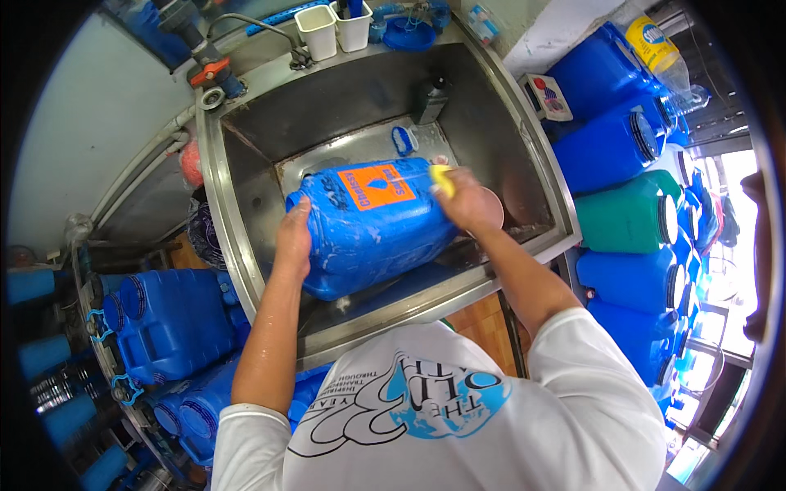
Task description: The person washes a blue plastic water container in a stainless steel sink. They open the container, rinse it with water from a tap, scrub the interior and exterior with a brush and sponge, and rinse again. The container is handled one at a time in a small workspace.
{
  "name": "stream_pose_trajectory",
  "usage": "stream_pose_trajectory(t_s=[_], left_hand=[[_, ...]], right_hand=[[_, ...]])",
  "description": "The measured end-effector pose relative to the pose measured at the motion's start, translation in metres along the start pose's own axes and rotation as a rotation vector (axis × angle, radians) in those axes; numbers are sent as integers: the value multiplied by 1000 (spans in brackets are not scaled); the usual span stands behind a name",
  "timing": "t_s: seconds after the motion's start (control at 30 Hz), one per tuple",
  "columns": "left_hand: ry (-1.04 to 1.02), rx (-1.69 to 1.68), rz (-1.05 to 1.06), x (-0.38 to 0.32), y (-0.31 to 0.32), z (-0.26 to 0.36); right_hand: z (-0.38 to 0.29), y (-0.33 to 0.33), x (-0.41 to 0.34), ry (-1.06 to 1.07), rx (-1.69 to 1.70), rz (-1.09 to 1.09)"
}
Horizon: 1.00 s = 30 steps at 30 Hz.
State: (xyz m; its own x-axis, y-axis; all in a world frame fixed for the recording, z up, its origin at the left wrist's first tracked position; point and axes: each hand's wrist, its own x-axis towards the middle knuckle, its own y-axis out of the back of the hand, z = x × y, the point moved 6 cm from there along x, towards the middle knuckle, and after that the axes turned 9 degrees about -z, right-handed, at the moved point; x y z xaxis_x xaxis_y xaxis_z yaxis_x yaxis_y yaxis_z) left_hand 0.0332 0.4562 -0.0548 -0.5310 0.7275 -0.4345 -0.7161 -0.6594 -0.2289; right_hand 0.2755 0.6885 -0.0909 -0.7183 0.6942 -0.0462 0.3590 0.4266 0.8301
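A large blue plastic water container (381,236) lies on its side across a stainless steel sink (381,325). It bears an orange label (376,186) with writing and has whitish streaks on its wall. My left hand (293,239) grips its left end near the neck, thumb uppermost and fingers mostly hidden. At the other end my right hand (466,199) holds a yellow sponge (442,179) at the container's upper right edge. Behind my right hand, partly covered, is a round pinkish bowl or basin (493,208). A blue scrub brush (403,141) rests on the sink bottom beyond the container.
A dark bottle (432,101) stands in the sink's far corner. White plastic cups (317,32), a thin faucet (301,58) and an orange-handled valve (210,72) line the back rim. Blue containers (178,325) crowd the left; more, with a green one (626,215), stack at right.
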Motion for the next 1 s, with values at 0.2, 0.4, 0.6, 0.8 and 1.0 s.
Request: stream_pose_trajectory(t_s=[0.2,0.4,0.6,0.8,1.0], left_hand=[[-11,74,-7,0,5,-3],[-153,233,-71,-13,-11,-9],[-148,202,-48,-29,-3,-8],[-291,585,-245,-21,-27,5],[-196,548,-94,-4,15,-6]], right_hand=[[-129,-30,28,434,244,-152],[17,-27,69,-160,290,-319],[-149,-42,22,471,236,-113],[12,-56,85,-137,412,-908],[-187,-29,13,622,271,5]])
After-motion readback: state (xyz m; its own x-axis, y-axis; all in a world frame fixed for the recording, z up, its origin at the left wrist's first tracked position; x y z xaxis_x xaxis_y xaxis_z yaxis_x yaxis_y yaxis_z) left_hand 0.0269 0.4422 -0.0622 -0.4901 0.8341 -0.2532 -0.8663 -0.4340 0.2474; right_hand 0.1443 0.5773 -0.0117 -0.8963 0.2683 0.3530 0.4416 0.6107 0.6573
